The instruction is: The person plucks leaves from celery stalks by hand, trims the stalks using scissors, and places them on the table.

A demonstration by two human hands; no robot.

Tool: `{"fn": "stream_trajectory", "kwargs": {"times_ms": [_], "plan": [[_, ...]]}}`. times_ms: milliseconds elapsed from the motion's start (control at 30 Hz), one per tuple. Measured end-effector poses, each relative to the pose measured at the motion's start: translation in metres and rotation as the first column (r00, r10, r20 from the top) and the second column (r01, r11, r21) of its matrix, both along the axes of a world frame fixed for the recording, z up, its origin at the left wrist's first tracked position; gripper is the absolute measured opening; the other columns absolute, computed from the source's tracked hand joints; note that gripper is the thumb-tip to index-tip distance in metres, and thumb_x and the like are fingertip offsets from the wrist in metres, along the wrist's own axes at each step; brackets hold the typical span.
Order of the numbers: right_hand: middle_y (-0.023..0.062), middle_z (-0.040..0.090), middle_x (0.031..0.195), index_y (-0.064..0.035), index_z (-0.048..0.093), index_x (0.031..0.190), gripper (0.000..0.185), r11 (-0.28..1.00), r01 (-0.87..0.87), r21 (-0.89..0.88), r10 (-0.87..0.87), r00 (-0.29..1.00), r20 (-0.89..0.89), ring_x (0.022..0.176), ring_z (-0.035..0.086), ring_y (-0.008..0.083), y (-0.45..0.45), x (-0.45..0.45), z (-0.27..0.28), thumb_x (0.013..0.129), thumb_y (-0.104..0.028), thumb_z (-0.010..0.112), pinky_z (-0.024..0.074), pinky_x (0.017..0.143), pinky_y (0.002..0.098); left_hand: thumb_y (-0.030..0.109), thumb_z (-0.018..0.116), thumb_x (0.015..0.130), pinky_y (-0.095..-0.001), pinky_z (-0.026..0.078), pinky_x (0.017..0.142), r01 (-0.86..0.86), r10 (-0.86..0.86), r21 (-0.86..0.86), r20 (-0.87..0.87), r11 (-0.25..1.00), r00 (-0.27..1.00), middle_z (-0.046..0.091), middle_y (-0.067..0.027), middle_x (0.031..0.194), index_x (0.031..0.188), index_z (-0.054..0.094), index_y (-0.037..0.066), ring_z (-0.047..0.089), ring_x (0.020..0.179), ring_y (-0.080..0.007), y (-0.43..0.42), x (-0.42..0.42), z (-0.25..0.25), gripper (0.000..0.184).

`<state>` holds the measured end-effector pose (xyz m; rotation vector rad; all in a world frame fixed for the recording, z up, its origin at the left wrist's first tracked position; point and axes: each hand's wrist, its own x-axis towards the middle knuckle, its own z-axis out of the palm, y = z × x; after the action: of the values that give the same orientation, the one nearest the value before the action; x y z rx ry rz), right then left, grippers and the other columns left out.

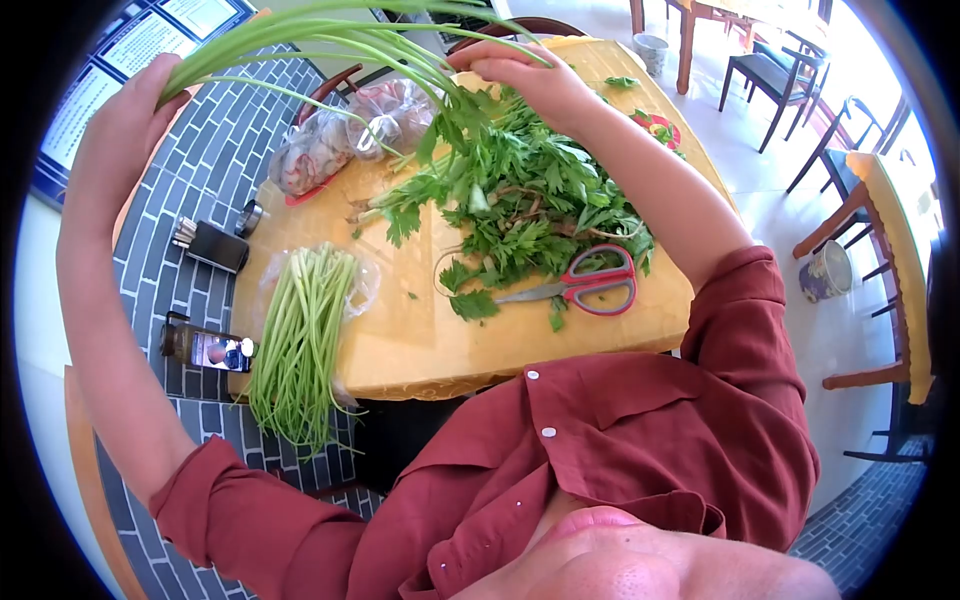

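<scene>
My left hand [125, 120] is raised at the upper left, its fingers wrapped round one end of a bunch of long green celery stalks [300, 35]. Near the leafy end, my right hand [525, 80] has its fingers closed on the same stalks. Under that hand a heap of celery leaves [550, 190] covers part of the yellow table [400, 340]. Scissors with red and grey handles [598, 285] lie beside the heap, blades pointing left. A bundle of leafless stalks [305, 330] rests on clear plastic at the table's left edge.
Plastic bags with reddish contents [330, 150] sit at the table's far left. A phone [220, 350] and a black holder [212, 245] stand by the brick-patterned wall. Chairs [780, 85] and another table [890, 260] are at the right.
</scene>
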<state>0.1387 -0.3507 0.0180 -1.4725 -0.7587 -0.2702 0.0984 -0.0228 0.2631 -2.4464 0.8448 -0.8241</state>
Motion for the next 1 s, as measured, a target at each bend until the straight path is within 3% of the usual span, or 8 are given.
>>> {"fn": "stream_trajectory", "kwargs": {"times_ms": [67, 100, 233, 333, 500, 733, 1000], "plan": [[0.0018, 0.06, 0.105, -0.0031, 0.057, 0.12, 0.036, 0.999, -0.042, -0.002, 0.042, 0.999, -0.02, 0.095, 0.05, 0.0094, 0.004, -0.003, 0.009, 0.091, -0.026, 0.055, 0.0383, 0.088, 0.0279, 0.015, 0.056, 0.089, -0.0363, 0.047, 0.075, 0.025, -0.025, 0.027, 0.017, 0.999, 1.0, 0.061, -0.0142, 0.1, 0.116, 0.048, 0.01, 0.06, 0.091, -0.0323, -0.001, 0.0, -0.001, 0.029], [0.0007, 0.06, 0.104, -0.0048, 0.058, 0.119, 0.039, 0.995, 0.053, -0.089, -0.057, 0.997, -0.045, 0.097, 0.05, 0.009, 0.007, -0.004, 0.008, 0.09, -0.031, 0.057, 0.0378, 0.088, 0.0285, 0.017, 0.055, 0.089, -0.0368, 0.049, 0.072, 0.06, -0.062, 0.051, 0.036, 0.997, 0.997, 0.062, -0.0125, 0.097, 0.115, 0.048, 0.011, 0.061, 0.086, -0.031, -0.001, 0.001, -0.002, 0.027], [-0.0003, 0.061, 0.099, -0.0059, 0.061, 0.114, 0.035, 0.973, 0.054, -0.225, -0.084, 0.988, -0.126, 0.094, 0.052, 0.0082, 0.01, -0.001, 0.01, 0.088, -0.029, 0.061, 0.039, 0.087, 0.0267, 0.019, 0.055, 0.09, -0.0369, 0.05, 0.07, 0.092, -0.097, 0.075, 0.067, 0.993, 0.993, 0.063, -0.0111, 0.095, 0.114, 0.048, 0.012, 0.063, 0.083, -0.0297, -0.003, 0.001, -0.003, 0.026], [-0.0005, 0.062, 0.095, -0.0054, 0.063, 0.108, 0.03, 0.967, 0.007, -0.253, -0.027, 0.997, -0.075, 0.09, 0.054, 0.0078, 0.002, -0.012, 0.017, 0.087, -0.026, 0.061, 0.0402, 0.085, 0.0254, 0.011, 0.057, 0.087, -0.0365, 0.047, 0.075, 0.071, -0.073, 0.052, 0.037, 0.996, 0.997, 0.061, -0.0154, 0.1, 0.115, 0.049, 0.008, 0.059, 0.091, -0.0338, 0.0, 0.001, -0.004, 0.029], [0.0009, 0.064, 0.098, -0.0023, 0.063, 0.105, 0.024, 0.942, -0.103, -0.32, 0.095, 0.995, -0.042, 0.091, 0.055, 0.0072, -0.018, -0.007, 0.021, 0.088, -0.019, 0.059, 0.0423, 0.086, 0.0257, 0.015, 0.055, 0.089, -0.0371, 0.051, 0.071, 0.075, -0.084, 0.135, 0.064, 0.988, 0.994, 0.062, -0.0121, 0.096, 0.114, 0.048, 0.012, 0.063, 0.084, -0.0305, 0.006, 0.005, -0.004, 0.026], [0.0068, 0.064, 0.105, 0.0012, 0.06, 0.107, 0.024, 0.914, -0.258, -0.314, 0.256, 0.965, -0.051, 0.097, 0.058, 0.011, -0.033, -0.015, 0.024, 0.085, -0.007, 0.057, 0.0448, 0.089, 0.0257, 0.015, 0.055, 0.089, -0.0379, 0.051, 0.07, 0.055, -0.061, 0.129, 0.045, 0.99, 0.997, 0.062, -0.0118, 0.097, 0.113, 0.048, 0.012, 0.063, 0.084, -0.0312, 0.003, 0.005, -0.004, 0.026], [0.0095, 0.063, 0.102, 0.0028, 0.058, 0.104, 0.023, 0.882, -0.417, -0.218, 0.404, 0.909, -0.104, 0.095, 0.058, 0.0136, -0.036, -0.025, 0.028, 0.087, -0.012, 0.052, 0.0444, 0.085, 0.0274, 0.018, 0.056, 0.089, -0.0379, 0.051, 0.069, 0.13, -0.15, 0.163, 0.114, 0.978, 0.982, 0.062, -0.0118, 0.097, 0.114, 0.048, 0.012, 0.063, 0.082, -0.032, 0.007, 0.009, -0.002, 0.027]]}}
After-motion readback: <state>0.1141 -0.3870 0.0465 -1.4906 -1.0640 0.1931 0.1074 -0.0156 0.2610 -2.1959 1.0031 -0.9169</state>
